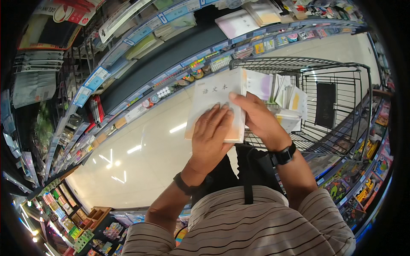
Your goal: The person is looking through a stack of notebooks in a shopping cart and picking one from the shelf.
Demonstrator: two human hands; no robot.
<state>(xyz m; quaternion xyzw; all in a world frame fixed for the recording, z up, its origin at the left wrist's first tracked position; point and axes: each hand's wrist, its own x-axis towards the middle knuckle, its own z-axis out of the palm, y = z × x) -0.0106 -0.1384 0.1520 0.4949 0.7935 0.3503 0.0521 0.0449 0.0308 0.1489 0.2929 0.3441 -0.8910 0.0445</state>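
A stack of white paper notebooks [211, 86] with printed characters on the cover is held up in front of me, above the floor and beside the cart. My left hand [213, 128] lies over the top cover with its fingers spread a little. Around the stack's right edge my right hand [256, 110] is gripping, thumb on the cover. More loose notebooks [290, 96] lie in several piles in the black wire shopping cart [320, 65], some with purple, green or yellow patches on their covers.
Store shelves [160, 65] with packaged stationery and price tags run along the left and top. Two notebook piles [237, 24] lie on the upper shelf. Boxed toys [368, 188] fill shelves at the right, beyond the cart. Glossy floor [137, 160] lies between.
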